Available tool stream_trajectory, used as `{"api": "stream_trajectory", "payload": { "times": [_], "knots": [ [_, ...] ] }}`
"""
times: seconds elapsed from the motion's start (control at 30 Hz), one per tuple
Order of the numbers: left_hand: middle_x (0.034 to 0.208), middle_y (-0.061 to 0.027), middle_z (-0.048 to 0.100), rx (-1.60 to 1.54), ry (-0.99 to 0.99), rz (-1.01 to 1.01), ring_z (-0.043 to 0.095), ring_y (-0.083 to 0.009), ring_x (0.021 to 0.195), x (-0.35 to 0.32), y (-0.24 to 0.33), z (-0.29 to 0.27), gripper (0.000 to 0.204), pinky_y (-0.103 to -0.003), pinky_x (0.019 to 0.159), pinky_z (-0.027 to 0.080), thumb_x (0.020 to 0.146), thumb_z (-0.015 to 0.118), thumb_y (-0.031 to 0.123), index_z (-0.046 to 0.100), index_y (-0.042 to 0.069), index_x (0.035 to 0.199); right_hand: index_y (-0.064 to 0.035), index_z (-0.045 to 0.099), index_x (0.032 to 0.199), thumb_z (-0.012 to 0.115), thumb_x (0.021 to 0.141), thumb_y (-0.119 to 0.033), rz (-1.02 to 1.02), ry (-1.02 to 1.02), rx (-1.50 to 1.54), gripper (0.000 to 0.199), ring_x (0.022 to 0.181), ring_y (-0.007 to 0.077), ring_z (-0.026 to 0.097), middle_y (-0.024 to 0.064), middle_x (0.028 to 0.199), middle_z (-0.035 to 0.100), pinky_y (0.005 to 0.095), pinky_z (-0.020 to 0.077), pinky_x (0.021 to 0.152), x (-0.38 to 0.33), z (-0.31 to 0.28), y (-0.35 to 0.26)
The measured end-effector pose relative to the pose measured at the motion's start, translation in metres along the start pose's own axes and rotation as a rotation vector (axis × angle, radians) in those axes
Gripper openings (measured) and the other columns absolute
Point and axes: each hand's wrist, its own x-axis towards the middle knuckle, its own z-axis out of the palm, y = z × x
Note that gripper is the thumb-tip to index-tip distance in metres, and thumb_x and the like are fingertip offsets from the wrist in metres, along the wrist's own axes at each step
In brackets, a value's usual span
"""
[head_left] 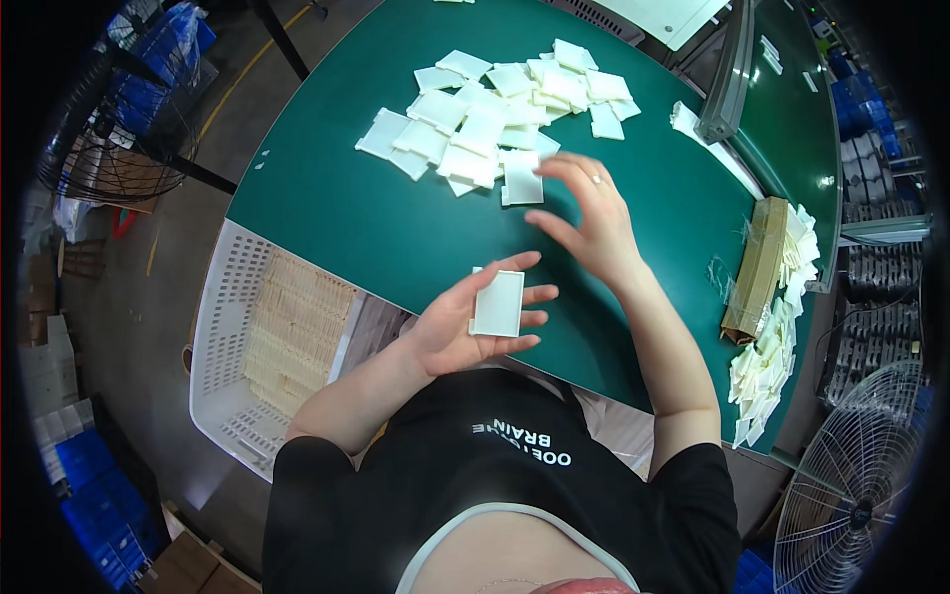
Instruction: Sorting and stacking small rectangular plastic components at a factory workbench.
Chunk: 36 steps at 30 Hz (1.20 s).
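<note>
On the upturned palm of my left hand (458, 319) rests a flat white plastic plate (498, 304) with a raised rim, the thumb along its upper edge and the fingers spread beneath. My right hand (596, 218) is open above the green table (327, 178), thumb and fingers apart. Its fingertips are beside the nearest white plate (522, 180) at the front of a pile; whether they touch it I cannot tell. The pile of similar white plates (479, 129) lies loosely overlapped beyond my hands.
A white perforated crate (223, 297), filled with rows of pale pieces, stands left of the table. At the right edge lie an open cardboard box (757, 267) and a heap of small white pieces (767, 366). A wire-caged fan (856, 495) stands at the lower right.
</note>
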Motion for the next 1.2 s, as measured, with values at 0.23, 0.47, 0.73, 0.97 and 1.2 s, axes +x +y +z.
{"api": "stream_trajectory", "payload": {
  "times": [0.23,0.47,0.73,0.97,1.2],
  "knots": [
    [0.139,-0.0149,0.052,0.05,0.129,0.12,0.06,-0.0249,0.116,-0.005,-0.001,-0.009,0.058,-0.043,0.096,0.053,0.106,0.039,0.047,0.029,0.018,0.155,-0.0124,0.058,0.119,0.082,0.072,-0.016,-0.093,-0.152,-0.15,0.052,0.123,0.0311,0.054,0.0079,0.13,0.059,0.0434,0.0385,0.105,0.018,0.018,0.02],
    [0.152,-0.0144,0.039,0.056,0.175,0.318,0.041,-0.0356,0.14,0.001,0.012,0.01,0.065,-0.058,0.107,0.045,0.102,0.023,0.065,0.016,0.034,0.159,-0.0103,0.064,0.115,0.083,0.074,-0.025,-0.095,-0.129,0.09,0.048,0.115,0.0288,0.06,0.0083,0.126,0.062,0.0389,0.0422,0.098,0.027,0.019,-0.002],
    [0.129,-0.0144,0.054,-0.101,0.086,0.283,0.061,-0.0299,0.116,-0.018,0.012,-0.027,0.041,-0.046,0.092,0.059,0.108,0.037,0.04,0.037,0.02,0.143,-0.0084,0.061,0.101,0.076,0.081,-0.013,-0.22,-0.084,-0.311,0.026,0.088,0.0262,0.067,0.0055,0.105,0.067,0.039,0.0522,0.078,0.043,0.049,0.005],
    [0.14,-0.0174,0.047,-0.147,0.097,0.239,0.053,-0.0325,0.127,-0.018,0.025,-0.008,0.046,-0.06,0.102,0.05,0.108,0.041,0.037,0.03,0.021,0.15,-0.0094,0.058,0.089,0.065,0.07,0.002,-0.232,-0.129,-0.083,0.023,0.085,0.0258,0.067,0.0056,0.094,0.067,0.0374,0.0536,0.071,0.035,-0.001,-0.034],
    [0.141,-0.0183,0.047,-0.122,-0.043,0.104,0.053,-0.0314,0.127,-0.021,0.02,-0.009,0.05,-0.063,0.106,0.045,0.107,0.043,0.038,0.028,0.022,0.152,-0.0093,0.062,0.121,0.074,0.082,-0.011,-0.125,-0.074,-0.095,0.041,0.112,0.034,0.061,0.0099,0.124,0.063,0.0434,0.0493,0.094,0.073,0.038,-0.016]
  ]
}}
